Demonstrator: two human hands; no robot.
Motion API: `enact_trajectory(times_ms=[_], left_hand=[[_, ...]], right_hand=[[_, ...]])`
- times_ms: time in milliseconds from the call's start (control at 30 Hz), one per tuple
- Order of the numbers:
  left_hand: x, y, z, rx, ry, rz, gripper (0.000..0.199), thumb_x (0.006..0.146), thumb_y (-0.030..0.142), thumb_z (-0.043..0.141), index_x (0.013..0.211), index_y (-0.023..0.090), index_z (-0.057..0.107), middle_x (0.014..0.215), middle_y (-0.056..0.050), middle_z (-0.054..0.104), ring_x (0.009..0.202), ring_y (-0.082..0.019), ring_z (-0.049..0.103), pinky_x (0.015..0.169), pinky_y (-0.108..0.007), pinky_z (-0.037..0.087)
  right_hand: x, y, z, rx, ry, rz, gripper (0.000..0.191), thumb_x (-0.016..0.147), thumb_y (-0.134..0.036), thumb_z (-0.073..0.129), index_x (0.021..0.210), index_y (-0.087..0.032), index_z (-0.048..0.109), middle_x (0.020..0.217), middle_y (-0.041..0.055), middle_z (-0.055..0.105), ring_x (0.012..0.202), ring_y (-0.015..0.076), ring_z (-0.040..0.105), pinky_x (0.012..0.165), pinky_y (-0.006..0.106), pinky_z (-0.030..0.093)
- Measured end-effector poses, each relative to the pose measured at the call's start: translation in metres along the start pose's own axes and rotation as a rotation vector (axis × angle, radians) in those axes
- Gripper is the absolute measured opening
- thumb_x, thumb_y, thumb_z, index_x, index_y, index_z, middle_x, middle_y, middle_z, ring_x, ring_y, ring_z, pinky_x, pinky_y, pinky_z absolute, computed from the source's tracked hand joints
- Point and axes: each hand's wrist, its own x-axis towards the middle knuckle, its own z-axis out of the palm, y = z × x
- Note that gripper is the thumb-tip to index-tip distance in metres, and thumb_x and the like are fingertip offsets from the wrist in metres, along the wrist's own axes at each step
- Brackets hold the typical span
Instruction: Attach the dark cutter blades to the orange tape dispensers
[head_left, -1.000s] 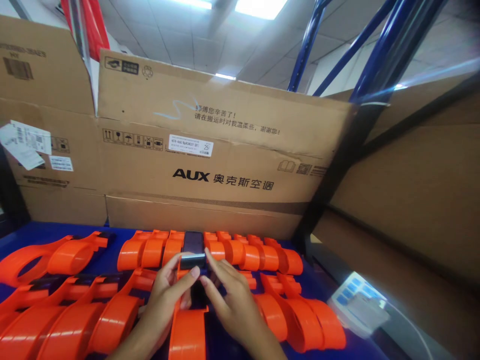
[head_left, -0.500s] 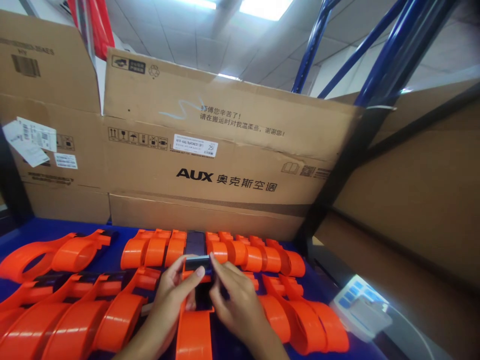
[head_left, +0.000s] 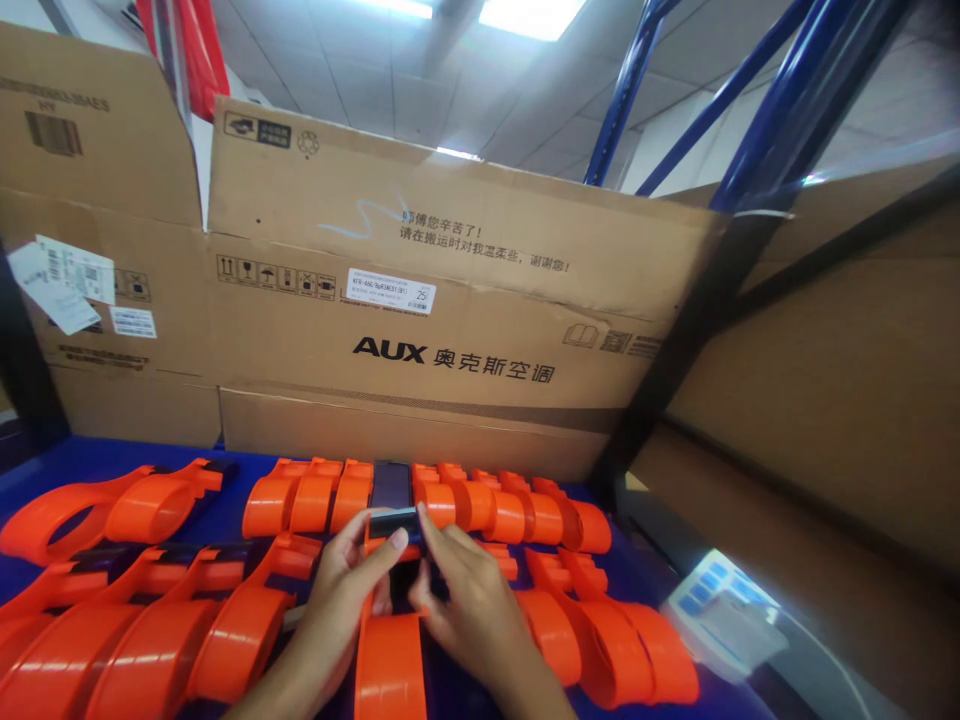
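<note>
Between my hands is an orange curved plastic piece [head_left: 390, 665] with a dark block [head_left: 394, 523] at its upper end. My left hand [head_left: 349, 570] grips that end from the left, its thumb lying on the front of the dark block. On the right, my right hand [head_left: 465, 580] has its index fingertip against the block's right edge, and its other fingers are curled near the piece's neck. The loop of the piece hangs toward the bottom of the view. Just behind the hands, a dark flat rectangular object [head_left: 391, 484] lies between orange pieces.
Orange looped pieces [head_left: 150, 650] stand in rows on a blue surface [head_left: 56, 462]. Behind them rises a cardboard wall [head_left: 300, 330]. A black and blue rack post [head_left: 675, 340] slants at the right, near a white and blue box [head_left: 720, 610].
My right hand has shifted very slightly left, its lower fingers closer to the orange piece's neck. The loop of the held piece has tilted a little.
</note>
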Motion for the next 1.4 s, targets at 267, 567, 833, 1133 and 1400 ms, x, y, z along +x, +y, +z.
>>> enact_trajectory(times_ms=[267,567,833,1133,1400], left_hand=[[0.001,-0.002,-0.002,0.026,-0.002,0.002,0.045,0.077,0.05,0.083,0.104,0.017,0.067,0.045,0.008,0.047,0.042,-0.007,0.036,0.045,-0.019,0.029],[0.002,-0.001,-0.005,0.048,-0.031,0.03,0.047,0.079,0.05,0.081,0.109,0.016,0.067,0.043,0.009,0.046,0.04,-0.007,0.036,0.044,-0.02,0.03],[0.002,-0.001,-0.007,0.049,-0.052,0.014,0.043,0.08,0.049,0.082,0.103,0.017,0.066,0.043,0.009,0.045,0.04,-0.007,0.036,0.044,-0.018,0.031],[0.004,0.005,-0.005,0.029,-0.064,0.082,0.039,0.079,0.045,0.084,0.1,0.02,0.061,0.049,0.011,0.044,0.041,-0.005,0.035,0.044,-0.016,0.034],[0.003,0.003,-0.008,0.135,-0.138,0.179,0.033,0.088,0.05,0.073,0.094,0.02,0.063,0.046,0.01,0.045,0.036,-0.005,0.036,0.038,-0.016,0.031]], right_hand=[[-0.004,-0.002,0.011,-0.12,0.023,-0.031,0.076,0.088,0.001,0.046,0.161,-0.012,0.029,0.085,0.0091,0.067,0.072,0.0233,0.064,0.063,0.035,0.062],[-0.006,-0.004,0.011,-0.164,0.017,-0.055,0.078,0.09,0.0,0.044,0.164,-0.007,0.019,0.085,0.0109,0.068,0.072,0.0251,0.065,0.062,0.037,0.063],[-0.006,-0.001,0.01,-0.14,0.038,-0.084,0.078,0.089,-0.001,0.047,0.163,-0.011,0.023,0.095,0.0131,0.072,0.083,0.0272,0.069,0.07,0.039,0.065],[-0.001,0.002,-0.006,-0.004,0.002,-0.061,0.064,0.097,-0.017,0.057,0.157,-0.015,0.037,0.106,0.0141,0.074,0.089,0.0275,0.069,0.079,0.042,0.063],[0.002,-0.001,-0.011,0.018,0.097,0.003,0.038,0.095,-0.023,0.062,0.131,-0.015,0.061,0.095,0.0129,0.074,0.079,0.0257,0.069,0.07,0.04,0.061]])
